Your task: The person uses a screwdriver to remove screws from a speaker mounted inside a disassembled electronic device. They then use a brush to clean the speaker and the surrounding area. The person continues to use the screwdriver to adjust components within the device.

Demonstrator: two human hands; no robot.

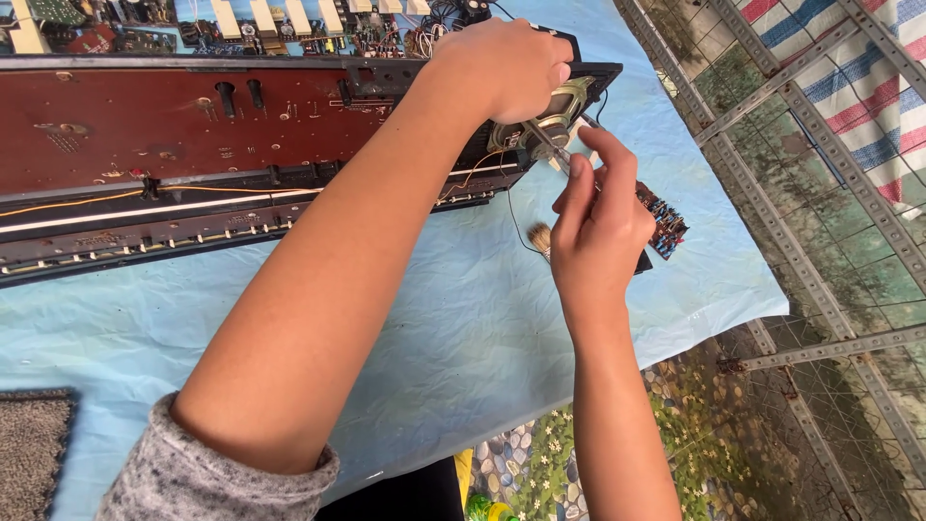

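An opened electronic keyboard casing [174,145], dark red and black inside, lies across a light blue cloth [463,328]. My left hand [502,68] grips the casing's right end, over a round metal speaker [555,111]. My right hand [598,227] pinches a thin screwdriver [548,143] whose tip points at the speaker's edge. A small brush [540,236] lies on the cloth just left of my right hand. A small blue circuit board [666,220] lies just right of that hand.
Circuit boards and white keys [289,19] lie along the far edge beyond the casing. A metal grid frame [820,193] with slotted bars stands at the right over a striped cloth [858,68]. A grey mat [34,444] lies at bottom left.
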